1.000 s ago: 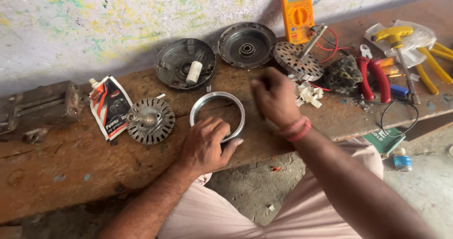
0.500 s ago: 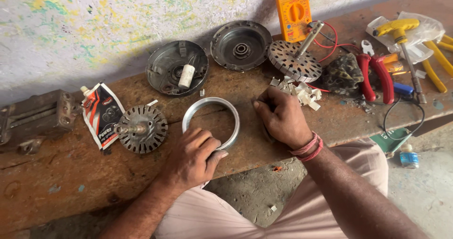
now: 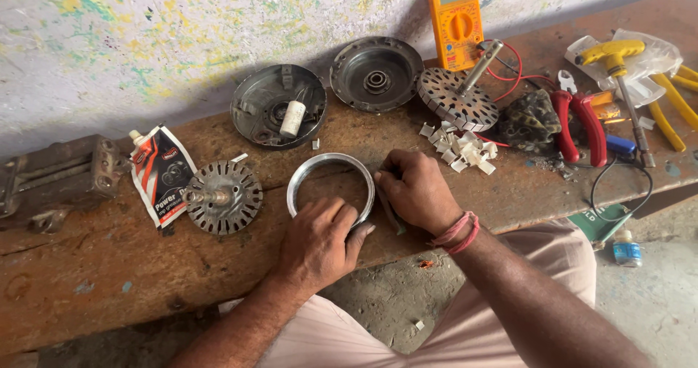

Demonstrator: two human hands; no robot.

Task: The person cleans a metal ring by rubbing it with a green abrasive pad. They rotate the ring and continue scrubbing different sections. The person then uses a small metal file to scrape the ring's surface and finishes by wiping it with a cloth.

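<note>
Metal ring [image 3: 329, 166] under left hand [image 3: 318, 241], right hand [image 3: 416, 191] alongside

There is a single view, from a camera worn on the person's head. It looks steeply down and forward over the near edge of a worn wooden bench [image 3: 109, 266], facing the paint-flecked wall [image 3: 182, 26] that runs along the bench's far edge. It sits close — the left hand [image 3: 320, 241] and right hand [image 3: 418, 190] fill the middle, with forearms and lap at the bottom. The bench runs slightly tilted, its right end higher in the frame. At lower right, beyond the near edge, the floor [image 3: 654, 302] shows.
</note>
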